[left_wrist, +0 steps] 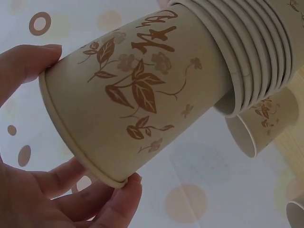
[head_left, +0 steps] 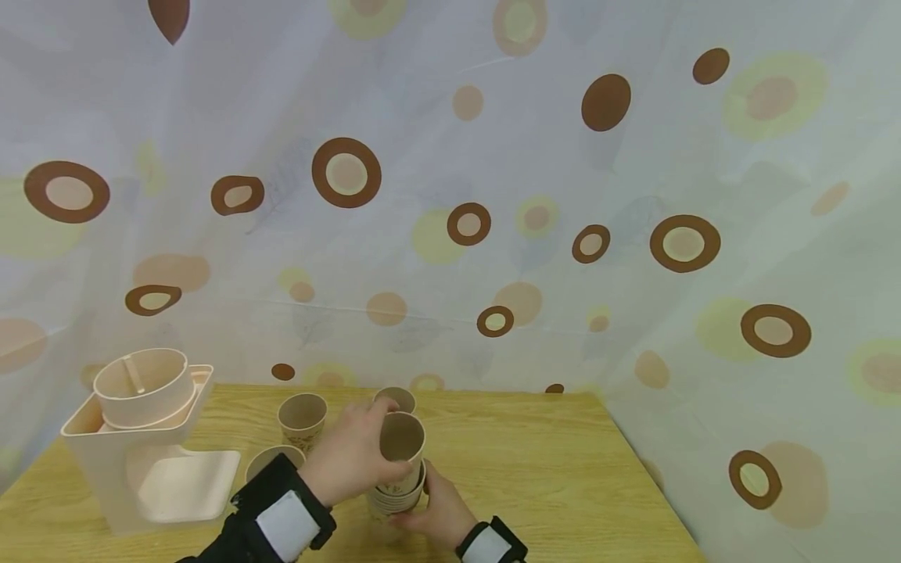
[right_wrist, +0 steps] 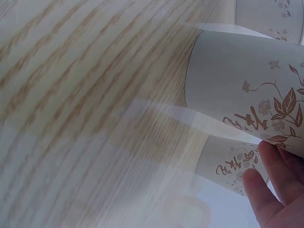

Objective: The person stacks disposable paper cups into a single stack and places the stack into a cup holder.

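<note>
My left hand [head_left: 352, 453] pinches a flower-printed paper cup [left_wrist: 137, 95] by its rim, thumb on one side and fingertips on the other. The cup's lower end sits inside the top of a stack of paper cups [left_wrist: 251, 57], and much of its printed wall stands out above the stacked rims. Lower down, my right hand [head_left: 443, 512] grips that stack from the right, thumb and fingers at opposite sides. In the right wrist view, the fingers [right_wrist: 259, 190] lie against the printed wall of the stack's bottom cup [right_wrist: 237, 80], which stands upright on the table.
Single paper cups stand around the stack: one behind it [head_left: 396, 396], another at left [head_left: 303, 414], and one partly behind my left wrist [head_left: 271, 457]. Left on the wooden table [head_left: 549, 469] is a cream plastic stand [head_left: 113, 477] with a round container [head_left: 144, 399] on top.
</note>
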### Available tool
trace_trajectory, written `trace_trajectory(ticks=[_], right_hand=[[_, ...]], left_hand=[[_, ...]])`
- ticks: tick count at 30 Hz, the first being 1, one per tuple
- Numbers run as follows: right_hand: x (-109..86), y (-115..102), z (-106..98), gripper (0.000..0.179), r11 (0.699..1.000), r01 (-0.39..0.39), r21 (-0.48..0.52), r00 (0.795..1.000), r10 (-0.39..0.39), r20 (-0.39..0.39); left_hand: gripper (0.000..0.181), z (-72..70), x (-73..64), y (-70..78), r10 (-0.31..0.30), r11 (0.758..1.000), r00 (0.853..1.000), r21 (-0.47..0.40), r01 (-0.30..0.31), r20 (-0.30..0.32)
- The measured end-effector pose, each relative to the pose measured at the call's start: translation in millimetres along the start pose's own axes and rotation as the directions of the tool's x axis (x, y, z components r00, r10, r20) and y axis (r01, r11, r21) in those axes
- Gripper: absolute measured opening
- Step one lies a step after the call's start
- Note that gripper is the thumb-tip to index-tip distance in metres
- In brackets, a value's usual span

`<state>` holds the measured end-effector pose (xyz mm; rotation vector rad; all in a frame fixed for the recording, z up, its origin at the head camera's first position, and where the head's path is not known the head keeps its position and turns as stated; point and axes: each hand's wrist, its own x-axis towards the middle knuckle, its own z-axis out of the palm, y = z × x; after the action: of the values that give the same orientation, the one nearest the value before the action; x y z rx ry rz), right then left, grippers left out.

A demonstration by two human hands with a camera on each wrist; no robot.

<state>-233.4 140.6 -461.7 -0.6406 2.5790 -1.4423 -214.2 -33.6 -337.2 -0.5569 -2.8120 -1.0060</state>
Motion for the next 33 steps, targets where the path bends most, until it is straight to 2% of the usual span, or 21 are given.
trace_trajectory(ticks=[16, 23, 30, 33], right_hand=[[-1.7, -3, -1, 0.066, 0.999, -0.033, 0.022, 0.999, 0.033, 0.013], [-2.9, -1, -3, 0.067, 1.000, 0.021, 0.016, 0.999, -0.021, 0.027], [-1.9, -3, -2, 0.067, 0.998, -0.044, 0.033, 0.999, 0.043, 0.018], [-2.5, -4, -1, 0.066, 0.999, -0.045, 0.023, 0.999, 0.045, 0.010]], left_hand=[[0.065, 5.1, 0.3, -0.9, 0.010, 1.000, 1.000, -0.026, -0.010, 0.022], [0.065, 8.7, 1.4, -1.8, 0.025, 1.000, 1.000, -0.005, -0.025, 0.014], [0.066, 12.9, 2.6, -4.5, 0.039, 0.999, 0.999, 0.012, -0.040, 0.019], [0.067, 14.2, 3.1, -6.0, 0.043, 0.999, 0.999, 0.011, -0.044, 0.021]])
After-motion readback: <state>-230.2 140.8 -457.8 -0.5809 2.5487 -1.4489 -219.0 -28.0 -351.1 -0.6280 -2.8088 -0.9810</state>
